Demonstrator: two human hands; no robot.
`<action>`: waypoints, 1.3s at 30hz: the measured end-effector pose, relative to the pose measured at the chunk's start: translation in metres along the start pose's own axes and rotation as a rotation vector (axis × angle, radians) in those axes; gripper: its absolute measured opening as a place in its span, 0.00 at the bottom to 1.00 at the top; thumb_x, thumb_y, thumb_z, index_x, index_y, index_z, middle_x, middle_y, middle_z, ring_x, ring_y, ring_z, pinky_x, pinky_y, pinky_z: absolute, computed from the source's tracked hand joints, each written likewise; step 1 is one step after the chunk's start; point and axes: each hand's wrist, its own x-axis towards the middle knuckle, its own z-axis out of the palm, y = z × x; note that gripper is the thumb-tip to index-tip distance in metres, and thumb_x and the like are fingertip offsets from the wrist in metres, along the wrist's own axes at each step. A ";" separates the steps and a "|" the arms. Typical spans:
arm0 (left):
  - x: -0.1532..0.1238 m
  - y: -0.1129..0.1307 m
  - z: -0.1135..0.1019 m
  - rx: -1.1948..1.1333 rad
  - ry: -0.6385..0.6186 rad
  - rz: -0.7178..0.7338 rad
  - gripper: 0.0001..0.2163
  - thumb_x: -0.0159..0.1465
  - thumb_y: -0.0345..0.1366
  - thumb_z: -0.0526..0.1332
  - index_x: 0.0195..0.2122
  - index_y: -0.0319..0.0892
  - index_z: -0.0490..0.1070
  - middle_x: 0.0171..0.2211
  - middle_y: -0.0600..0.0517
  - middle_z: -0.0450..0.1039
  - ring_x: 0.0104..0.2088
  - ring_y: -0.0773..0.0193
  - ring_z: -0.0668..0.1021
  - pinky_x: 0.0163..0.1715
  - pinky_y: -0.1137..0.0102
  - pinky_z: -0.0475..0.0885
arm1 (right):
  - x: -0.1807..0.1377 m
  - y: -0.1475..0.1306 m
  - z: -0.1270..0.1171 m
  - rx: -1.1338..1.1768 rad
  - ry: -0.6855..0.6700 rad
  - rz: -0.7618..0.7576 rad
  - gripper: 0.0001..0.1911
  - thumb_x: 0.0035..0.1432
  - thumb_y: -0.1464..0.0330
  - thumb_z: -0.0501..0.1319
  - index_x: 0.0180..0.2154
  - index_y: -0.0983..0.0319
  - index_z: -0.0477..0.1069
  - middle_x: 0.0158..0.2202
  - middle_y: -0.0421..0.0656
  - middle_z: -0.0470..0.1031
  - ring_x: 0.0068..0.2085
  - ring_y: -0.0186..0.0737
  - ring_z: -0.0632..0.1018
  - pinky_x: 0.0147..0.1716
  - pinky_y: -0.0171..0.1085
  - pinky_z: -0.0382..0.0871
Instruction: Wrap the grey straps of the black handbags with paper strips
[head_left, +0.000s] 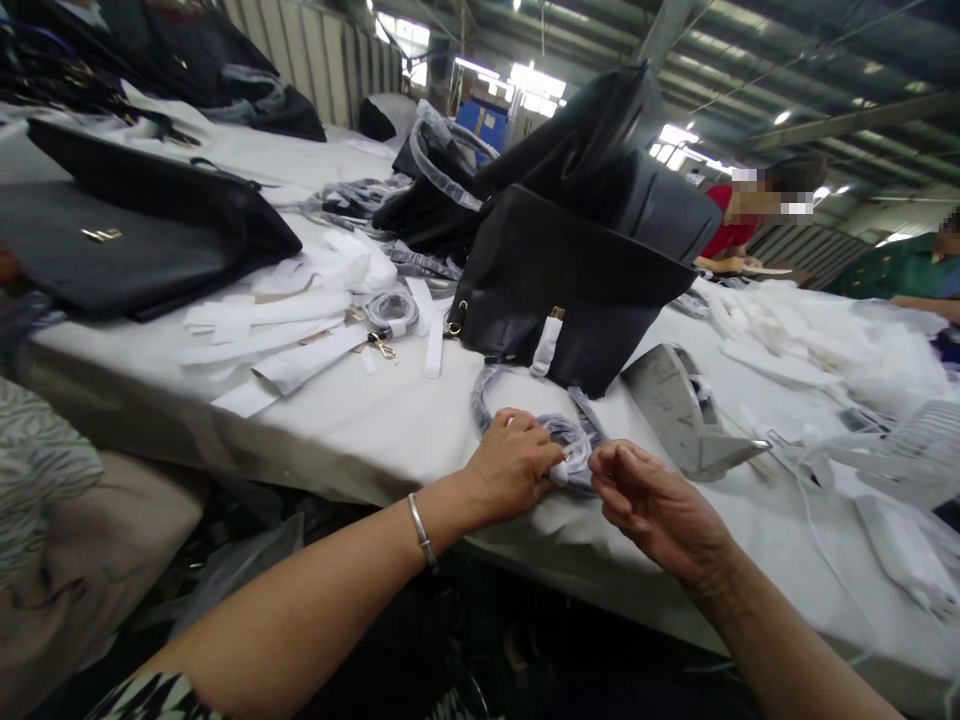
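A coiled strap (pixel 571 437) in clear plastic wrap lies near the table's front edge. My left hand (pixel 514 462) is closed on the left side of this coil, its fingers pressing it. Just right of the coil is my right hand (pixel 649 500), thumb and forefinger pinched together; whatever lies between them is too small to make out. A plastic-wrapped bag handle (pixel 484 395) curves behind my left hand. Behind both hands stands a black handbag (pixel 574 285), with a gold clasp and a white-wrapped tab on its front.
A grey tape dispenser (pixel 679 415) stands right of my right hand. Left lie white paper strips (pixel 300 345), another coiled strap (pixel 391 308) and a black bag (pixel 142 235). A white fan (pixel 911 455) and plastic sheeting are far right. A person in red (pixel 727 220) works behind.
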 end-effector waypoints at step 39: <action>-0.003 0.003 0.003 -0.038 0.003 -0.001 0.15 0.59 0.29 0.59 0.47 0.36 0.62 0.40 0.43 0.72 0.44 0.53 0.72 0.47 0.60 0.64 | -0.009 0.004 0.023 -0.085 0.096 0.367 0.12 0.50 0.66 0.68 0.36 0.67 0.78 0.23 0.39 0.69 0.13 0.18 0.54 0.10 0.23 0.45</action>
